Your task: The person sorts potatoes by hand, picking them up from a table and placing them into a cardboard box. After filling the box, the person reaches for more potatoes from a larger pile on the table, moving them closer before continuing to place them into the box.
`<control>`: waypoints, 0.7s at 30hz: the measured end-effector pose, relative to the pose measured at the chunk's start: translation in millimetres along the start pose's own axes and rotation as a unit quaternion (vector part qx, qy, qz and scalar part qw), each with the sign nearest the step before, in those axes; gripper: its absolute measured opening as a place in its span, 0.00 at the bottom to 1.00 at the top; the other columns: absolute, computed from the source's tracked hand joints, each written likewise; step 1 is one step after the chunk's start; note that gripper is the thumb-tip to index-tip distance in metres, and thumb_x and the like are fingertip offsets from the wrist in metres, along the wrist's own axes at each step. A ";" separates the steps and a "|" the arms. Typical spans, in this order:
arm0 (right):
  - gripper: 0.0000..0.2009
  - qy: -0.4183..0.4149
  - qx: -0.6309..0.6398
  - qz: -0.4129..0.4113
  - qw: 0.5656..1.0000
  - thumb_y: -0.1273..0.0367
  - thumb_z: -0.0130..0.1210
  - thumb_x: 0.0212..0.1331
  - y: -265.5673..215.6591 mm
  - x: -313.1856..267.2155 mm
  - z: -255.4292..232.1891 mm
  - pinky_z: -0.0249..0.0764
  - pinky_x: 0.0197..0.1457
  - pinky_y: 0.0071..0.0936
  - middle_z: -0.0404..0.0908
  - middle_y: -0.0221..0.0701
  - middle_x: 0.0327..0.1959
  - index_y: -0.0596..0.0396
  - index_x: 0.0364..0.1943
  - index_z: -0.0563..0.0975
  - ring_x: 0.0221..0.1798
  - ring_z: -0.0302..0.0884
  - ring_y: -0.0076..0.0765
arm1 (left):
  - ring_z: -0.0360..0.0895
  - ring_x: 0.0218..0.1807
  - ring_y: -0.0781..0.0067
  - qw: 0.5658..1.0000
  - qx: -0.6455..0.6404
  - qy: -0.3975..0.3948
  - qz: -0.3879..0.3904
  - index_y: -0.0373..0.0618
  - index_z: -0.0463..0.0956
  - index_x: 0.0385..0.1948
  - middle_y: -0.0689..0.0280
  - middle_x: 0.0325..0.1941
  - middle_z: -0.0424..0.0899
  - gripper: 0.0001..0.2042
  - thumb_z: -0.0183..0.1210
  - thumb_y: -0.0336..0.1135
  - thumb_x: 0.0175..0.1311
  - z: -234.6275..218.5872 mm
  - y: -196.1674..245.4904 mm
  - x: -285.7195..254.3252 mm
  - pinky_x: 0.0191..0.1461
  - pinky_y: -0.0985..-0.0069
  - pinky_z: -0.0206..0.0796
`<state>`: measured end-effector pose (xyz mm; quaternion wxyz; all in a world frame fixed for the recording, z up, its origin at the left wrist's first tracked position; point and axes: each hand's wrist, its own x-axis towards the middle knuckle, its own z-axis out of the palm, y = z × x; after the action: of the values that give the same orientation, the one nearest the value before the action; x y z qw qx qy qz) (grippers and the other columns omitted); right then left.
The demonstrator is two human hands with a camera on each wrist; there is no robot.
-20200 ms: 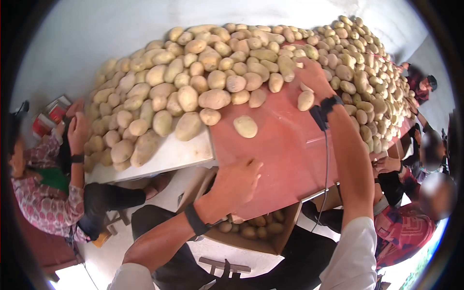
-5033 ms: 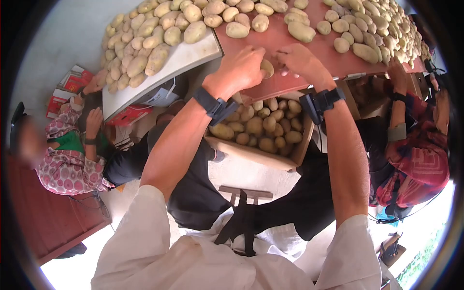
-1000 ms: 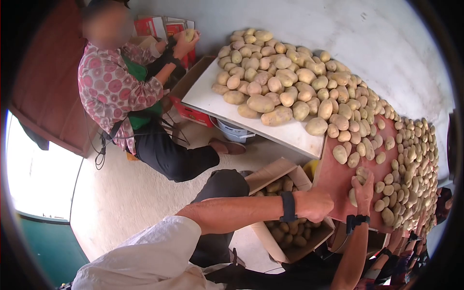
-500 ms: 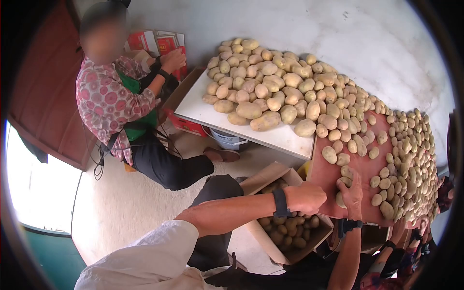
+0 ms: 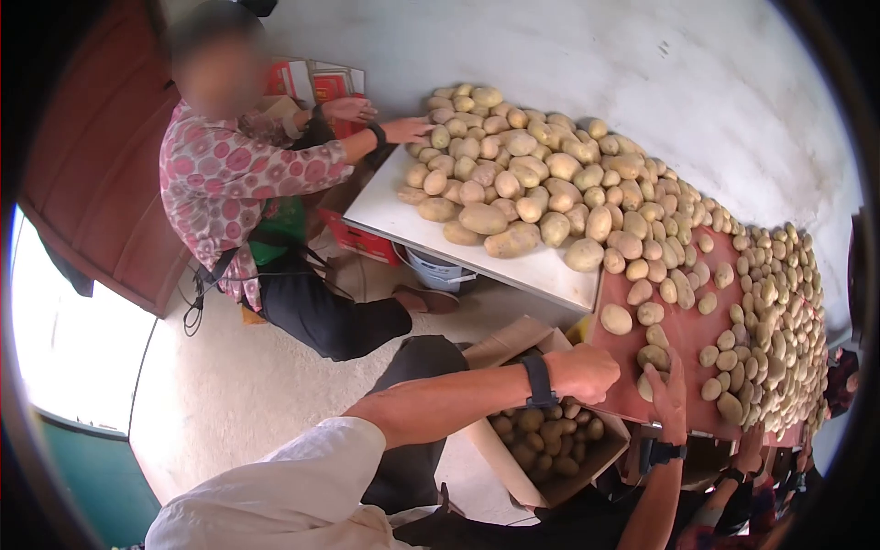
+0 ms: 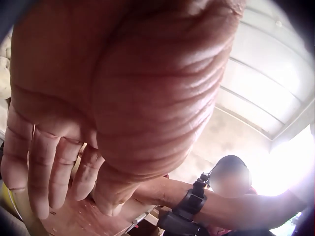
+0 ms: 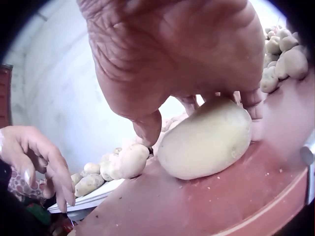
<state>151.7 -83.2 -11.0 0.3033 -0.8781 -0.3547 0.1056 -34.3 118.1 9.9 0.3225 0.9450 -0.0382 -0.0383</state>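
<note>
My right hand (image 5: 672,394) is on the red tabletop (image 5: 701,335) near its front edge, its thumb and fingers bent about a potato (image 5: 654,357). A second pale potato (image 7: 206,140) lies under the palm in the right wrist view. My left hand (image 5: 587,371) hovers by the table's left front corner, above a cardboard box. In the left wrist view its fingers (image 6: 44,172) hang loosely and hold nothing. Loose potatoes (image 5: 616,319) lie on the red surface beyond my right hand.
A long potato heap (image 5: 550,170) runs along the wall over a white board (image 5: 559,275) and the red tabletop. Below stands an open cardboard box (image 5: 513,458) part-filled with potatoes. Another person (image 5: 238,183) sits at left, by a bucket (image 5: 435,270). More people work at lower right.
The other person's hands, together a second ago with a potato, are now apart, one at the heap's end. My right hand has drawn slightly toward the table's front edge; a loose potato has shifted left.
</note>
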 end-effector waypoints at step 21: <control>0.48 -0.035 -0.012 -0.051 0.998 0.71 0.61 0.42 55.5 7.7 1.6 0.60 0.77 0.40 0.69 0.50 0.71 0.61 0.77 0.59 0.75 0.65 0.54 | 0.86 0.39 0.42 0.997 0.016 0.071 0.022 0.36 0.85 0.26 0.50 0.29 0.87 0.08 0.63 0.31 0.46 11.2 -10.4 16.7 0.41 0.52 0.78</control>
<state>187.7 -108.5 -45.7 0.2855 -0.8581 -0.4106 0.1166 -18.3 117.9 -6.1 0.3100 0.9493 -0.0369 0.0366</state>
